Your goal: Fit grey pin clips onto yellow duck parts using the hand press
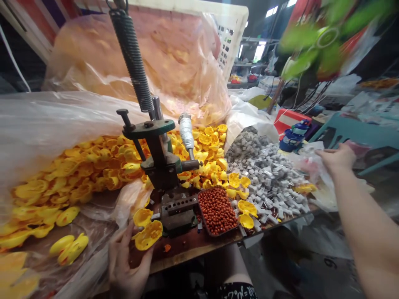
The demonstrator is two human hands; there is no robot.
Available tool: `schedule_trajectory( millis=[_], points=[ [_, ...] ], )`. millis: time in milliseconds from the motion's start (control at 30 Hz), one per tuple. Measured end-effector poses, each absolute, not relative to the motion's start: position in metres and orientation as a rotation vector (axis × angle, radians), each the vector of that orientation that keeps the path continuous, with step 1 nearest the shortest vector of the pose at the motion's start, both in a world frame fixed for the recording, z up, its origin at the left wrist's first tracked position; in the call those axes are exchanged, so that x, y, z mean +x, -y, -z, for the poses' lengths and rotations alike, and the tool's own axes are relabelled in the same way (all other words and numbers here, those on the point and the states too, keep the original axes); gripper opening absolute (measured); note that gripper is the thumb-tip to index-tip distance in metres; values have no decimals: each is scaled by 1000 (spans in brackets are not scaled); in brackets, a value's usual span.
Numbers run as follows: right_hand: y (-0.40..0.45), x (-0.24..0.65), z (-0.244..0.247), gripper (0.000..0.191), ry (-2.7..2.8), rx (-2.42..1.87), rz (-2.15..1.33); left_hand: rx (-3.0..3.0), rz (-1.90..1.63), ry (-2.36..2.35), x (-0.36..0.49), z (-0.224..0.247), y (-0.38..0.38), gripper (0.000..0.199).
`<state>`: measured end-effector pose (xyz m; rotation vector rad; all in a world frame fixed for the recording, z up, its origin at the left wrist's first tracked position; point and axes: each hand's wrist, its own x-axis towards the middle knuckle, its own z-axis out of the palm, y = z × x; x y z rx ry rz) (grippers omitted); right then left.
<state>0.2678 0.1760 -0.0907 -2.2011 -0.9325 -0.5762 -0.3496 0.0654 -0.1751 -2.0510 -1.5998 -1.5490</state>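
My left hand (pixel 127 261) is at the front edge of the table, its thumb and fingers around a yellow plastic duck shell (pixel 149 236) that lies open in two halves. Just right of that shell stands a dark green hand press (pixel 179 211) with a foil-wrapped lever (pixel 186 131). Far to the right, my right hand (pixel 338 158) is stretched out over a clear plastic bag (pixel 314 166), fingertips at its upper part; whether they pinch anything is too small to tell. A tray of reddish-brown beads (pixel 217 211) sits beside the press.
Yellow shells (pixel 93 166) are heaped behind and left of the press. Small grey parts (pixel 264 178) form a pile at the right. A blue bottle (pixel 293 136), a teal chair (pixel 364 137) and a spinning green fan (pixel 327 37) stand beyond. Plastic sheeting (pixel 56 120) covers the left side.
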Motion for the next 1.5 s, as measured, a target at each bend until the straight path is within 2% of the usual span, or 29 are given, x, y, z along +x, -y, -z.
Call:
schedule_trajectory(
  millis=[67,167,267,433,667,767,867,933,1067,1133,1267,1500],
  points=[
    [-182,235,84,53,1029,-2215,410,-2071,1518,1602,-349,172,-65,69],
    [-188,171,89,35,1418,-2169,116,-2096,1509,1565,-348,169,-65,62],
    [-194,116,109,16,1769,-2116,-9,-2177,1489,1486,-348,164,-66,52],
    [-204,82,135,20,1989,-2206,69,-2214,1448,1444,-354,161,-68,35],
    [-204,83,138,32,2179,-2177,39,-2208,1439,1496,-361,170,-65,48],
    [-205,86,134,23,2262,-2066,34,-2202,1473,1537,-359,172,-65,51],
    [-200,76,122,11,2080,-1896,97,-2237,1506,1590,-354,172,-65,52],
    [-186,51,112,12,1861,-1753,-47,-2245,1543,1617,-348,172,-67,53],
    [-134,-49,106,20,1706,-1271,-683,-2290,1590,1573,-333,171,-69,58],
    [-106,-101,113,10,1771,-1031,-782,-2331,1601,1535,-327,169,-69,59],
    [-73,-159,133,13,1817,-868,-673,-2419,1619,1472,-323,164,-65,63],
    [-67,-172,148,14,1869,-993,-289,-2464,1530,1445,-325,164,-64,72]
  ],
)
